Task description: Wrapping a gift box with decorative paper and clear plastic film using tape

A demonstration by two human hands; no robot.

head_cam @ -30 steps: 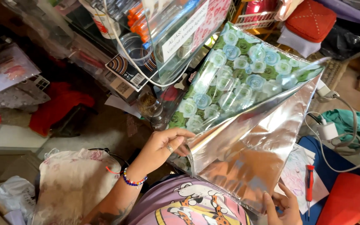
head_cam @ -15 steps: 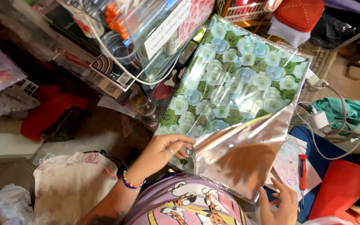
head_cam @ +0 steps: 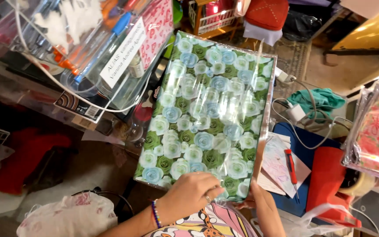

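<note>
The flat package wrapped in glossy rose-print paper (head_cam: pixel 205 114), green, blue and white, was the largest thing in view; it lay tilted, running up and away from both hands, a silvery edge showing along its right side. The left hand (head_cam: pixel 189 193) rested palm-down on its near end, fingers curled loosely over the paper and pressing it, a ring on one finger and a beaded bracelet (head_cam: pixel 155 213) at the wrist, the forearm coming in from lower left. The right hand (head_cam: pixel 259 199) gripped the near right corner from beneath, mostly hidden by the package, so how far it was closed could not be told. Above and left of the left hand stood a clear plastic bin (head_cam: pixel 88 48) holding pens and markers, with a white rectangular label (head_cam: pixel 123 52) stuck slantwise on its wall. Far right of the right hand lay a pink-red patterned sheet in clear film (head_cam: pixel 378 131). Just right of that hand, a small red-handled screwdriver (head_cam: pixel 291 164) lay on pale paper over a blue folder (head_cam: pixel 305 140).
</note>
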